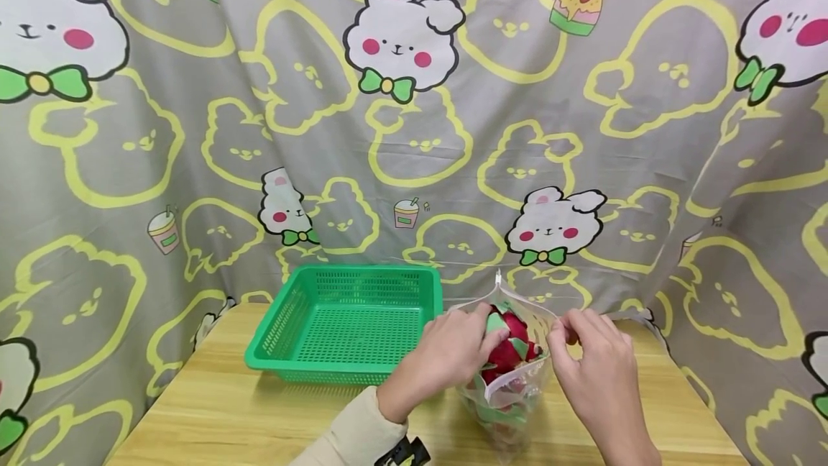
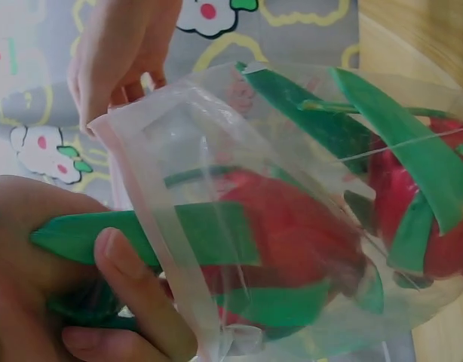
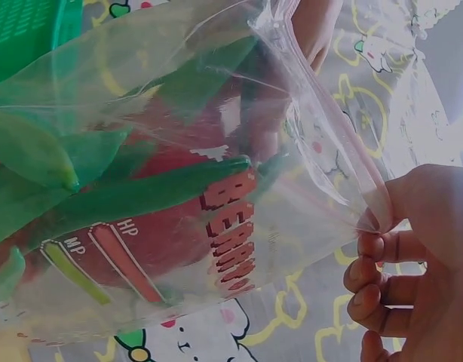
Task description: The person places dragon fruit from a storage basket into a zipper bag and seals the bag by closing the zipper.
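A clear zip bag (image 1: 527, 387) with printed lettering hangs upright over the table, its mouth spread wide. My left hand (image 1: 446, 347) grips a red dragon fruit (image 1: 515, 326) with green leafy scales at that mouth. In the left wrist view, a green scale pokes out between the fingers while the fruit's red body lies inside the bag. Deeper in the bag is another dragon fruit (image 2: 443, 181). My right hand (image 1: 598, 362) pinches the bag's right edge between thumb and index finger, the other fingers curled, as the right wrist view shows.
A green plastic basket (image 1: 272, 351) with a perforated bottom and nothing in it stands left of the bag on the wooden table (image 1: 213, 408). A grey curtain (image 1: 414, 128) with cartoon prints hangs behind and at both sides.
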The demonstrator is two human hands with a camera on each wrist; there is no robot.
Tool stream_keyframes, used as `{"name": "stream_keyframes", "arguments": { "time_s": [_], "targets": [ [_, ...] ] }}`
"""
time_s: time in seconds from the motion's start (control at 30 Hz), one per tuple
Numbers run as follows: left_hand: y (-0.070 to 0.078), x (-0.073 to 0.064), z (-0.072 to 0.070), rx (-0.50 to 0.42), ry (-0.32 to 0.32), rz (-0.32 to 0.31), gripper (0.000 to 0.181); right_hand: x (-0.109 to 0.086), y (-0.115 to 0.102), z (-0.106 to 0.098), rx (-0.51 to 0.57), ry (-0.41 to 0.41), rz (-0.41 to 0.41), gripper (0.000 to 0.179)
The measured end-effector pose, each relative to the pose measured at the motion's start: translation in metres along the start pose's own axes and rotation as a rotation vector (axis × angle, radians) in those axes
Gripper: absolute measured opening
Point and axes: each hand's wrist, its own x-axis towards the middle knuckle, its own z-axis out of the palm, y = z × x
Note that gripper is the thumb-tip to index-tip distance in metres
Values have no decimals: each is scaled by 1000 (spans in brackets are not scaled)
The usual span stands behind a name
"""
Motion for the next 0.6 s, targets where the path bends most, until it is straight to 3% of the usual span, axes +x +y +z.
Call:
{"name": "stream_keyframes", "arguments": {
  "time_s": [0.3, 0.5, 0.6],
  "targets": [
    [-3, -5, -2, 15, -34, 54, 46, -1, 0, 2, 8, 15, -28, 26],
    [2, -14, -13, 79, -134, 91, 53, -1, -1, 2, 19, 14, -29, 26],
    [3, -16, -17, 64, -146, 107, 39, -2, -1, 3, 31, 10, -32, 27]
  ]
}}
